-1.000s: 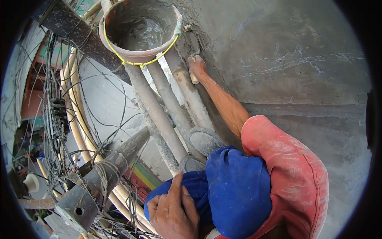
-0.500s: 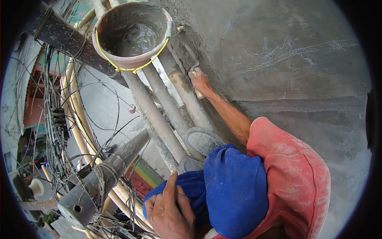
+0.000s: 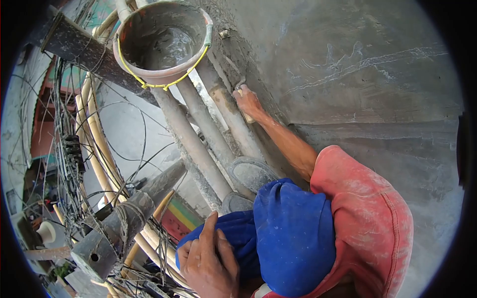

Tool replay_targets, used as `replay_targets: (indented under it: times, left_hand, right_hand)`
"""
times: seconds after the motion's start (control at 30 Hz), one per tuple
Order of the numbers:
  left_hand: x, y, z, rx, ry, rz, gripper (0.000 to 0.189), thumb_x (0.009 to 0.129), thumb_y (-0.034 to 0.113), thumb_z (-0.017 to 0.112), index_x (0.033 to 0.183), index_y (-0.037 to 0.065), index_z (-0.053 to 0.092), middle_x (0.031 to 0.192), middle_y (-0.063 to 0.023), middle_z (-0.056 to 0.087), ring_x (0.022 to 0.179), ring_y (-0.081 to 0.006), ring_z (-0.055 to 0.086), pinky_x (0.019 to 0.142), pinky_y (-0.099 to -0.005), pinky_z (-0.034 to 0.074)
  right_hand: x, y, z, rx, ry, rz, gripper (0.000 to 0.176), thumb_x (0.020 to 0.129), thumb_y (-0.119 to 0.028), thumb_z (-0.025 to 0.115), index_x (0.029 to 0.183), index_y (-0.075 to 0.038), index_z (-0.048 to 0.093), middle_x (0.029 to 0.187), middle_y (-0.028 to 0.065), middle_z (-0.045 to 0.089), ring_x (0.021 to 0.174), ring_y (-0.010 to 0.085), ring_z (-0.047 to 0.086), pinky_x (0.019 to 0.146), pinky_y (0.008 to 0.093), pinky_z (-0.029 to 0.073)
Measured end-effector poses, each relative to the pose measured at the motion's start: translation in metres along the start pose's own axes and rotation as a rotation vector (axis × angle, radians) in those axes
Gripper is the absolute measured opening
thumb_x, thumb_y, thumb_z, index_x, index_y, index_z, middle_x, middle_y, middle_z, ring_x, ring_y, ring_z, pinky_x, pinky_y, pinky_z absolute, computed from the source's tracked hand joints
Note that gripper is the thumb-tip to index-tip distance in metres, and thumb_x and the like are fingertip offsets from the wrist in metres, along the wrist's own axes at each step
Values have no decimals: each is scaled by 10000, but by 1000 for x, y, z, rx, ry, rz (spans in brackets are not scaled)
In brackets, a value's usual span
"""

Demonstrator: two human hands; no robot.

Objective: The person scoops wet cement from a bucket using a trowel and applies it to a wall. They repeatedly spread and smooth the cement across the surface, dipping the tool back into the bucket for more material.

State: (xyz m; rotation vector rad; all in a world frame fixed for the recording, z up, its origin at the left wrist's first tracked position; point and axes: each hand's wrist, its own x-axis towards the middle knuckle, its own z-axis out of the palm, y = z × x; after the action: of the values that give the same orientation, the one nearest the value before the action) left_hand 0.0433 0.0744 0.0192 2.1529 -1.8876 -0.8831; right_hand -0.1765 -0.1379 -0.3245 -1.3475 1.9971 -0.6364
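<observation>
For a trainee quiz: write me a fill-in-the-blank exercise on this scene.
1. The right hand holds a trowel against the ____.
2. The left hand rests on the ____ trousers.
3. The bucket has a ____ handle.
Missing words: wall; blue; yellow.

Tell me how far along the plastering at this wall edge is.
Done: the broad wall face looks smoothed. In hand: the right hand holds a trowel against the rough edge strip beside the pipes; the left hand rests on the blue trousers. Left: that strip above the trowel, with wet mortar in the bucket.
</observation>
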Motion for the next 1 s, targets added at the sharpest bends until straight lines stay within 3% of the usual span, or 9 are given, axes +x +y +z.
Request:
replay_targets:
  times: [0.07, 0.13, 0.23, 0.5, 0.6, 0.7, 0.8, 0.9, 1.0]
  left_hand:
    - [0, -1, 2, 12, 33, 30, 307, 878, 91, 527, 1177, 102, 597, 850, -137, 651, 769, -285, 604, 752, -376, 434]
    - [0, 0, 4, 7, 60, 21, 295, 846, 24, 538, 1127, 58, 623, 586, -40, 575, 579, -201, 518, 682, -321, 394]
    - [-1, -3, 6, 3, 78, 42, 285, 871, 30, 507, 1133, 62, 614, 551, -25, 559, 578, -196, 528, 687, -321, 397]
    - [0, -7, 2, -27, 108, 35, 298, 848, 57, 556, 1135, 92, 625, 648, -69, 580, 638, -232, 540, 685, -339, 403]
    - [2, -8, 3, -29, 110, 66, 298, 854, 96, 578, 1148, 118, 623, 688, -80, 584, 669, -238, 556, 676, -349, 404]
    - [3, -7, 3, -29, 140, 93, 292, 848, 98, 589, 1136, 120, 631, 648, -67, 554, 644, -231, 541, 660, -344, 394]
    - [5, -7, 1, -29, 133, 89, 289, 848, 98, 588, 1134, 116, 631, 650, -70, 554, 643, -236, 543, 663, -345, 395]
    - [6, -7, 1, -36, 118, 76, 287, 848, 100, 590, 1132, 115, 630, 653, -71, 558, 644, -239, 545, 662, -346, 397]
    - [7, -9, 3, -47, 123, 74, 286, 848, 100, 590, 1132, 112, 629, 656, -72, 562, 646, -242, 547, 662, -346, 399]
  right_hand:
    - [29, 13, 14, -35, -80, 17, 409, 894, -331, 515, 1117, 12, 492, 991, 286, 614, 973, 439, 588, 842, 470, 449]
    - [52, 17, 23, -44, -130, 69, 412, 878, -330, 520, 1107, 13, 512, 1026, 277, 611, 995, 419, 589, 852, 450, 452]
    - [68, 4, 23, -34, -41, 109, 433, 865, -346, 528, 1109, 11, 514, 1023, 277, 615, 985, 402, 604, 851, 442, 456]
    - [26, -22, 11, 42, 142, 19, 463, 898, -349, 512, 1121, 56, 505, 1016, 301, 604, 989, 455, 578, 831, 474, 458]
    - [33, -17, 4, -90, 26, -3, 493, 867, -312, 521, 1149, 92, 495, 1030, 338, 593, 1009, 453, 581, 871, 467, 453]
    - [71, -4, 13, -71, -177, 84, 476, 870, -314, 528, 1164, 60, 506, 1063, 299, 604, 1036, 416, 585, 859, 457, 456]
    - [97, -19, 14, -134, -184, 75, 494, 844, -294, 545, 1171, 75, 516, 1069, 294, 609, 1031, 391, 600, 856, 438, 465]
    - [192, 45, 85, -149, -142, 140, 364, 796, -237, 545, 974, 59, 658, 1082, 294, 611, 1058, 412, 589, 880, 436, 470]
    - [124, -34, 31, -254, -126, 100, 455, 832, -276, 560, 1120, 76, 556, 1035, 285, 621, 1004, 378, 615, 840, 424, 471]
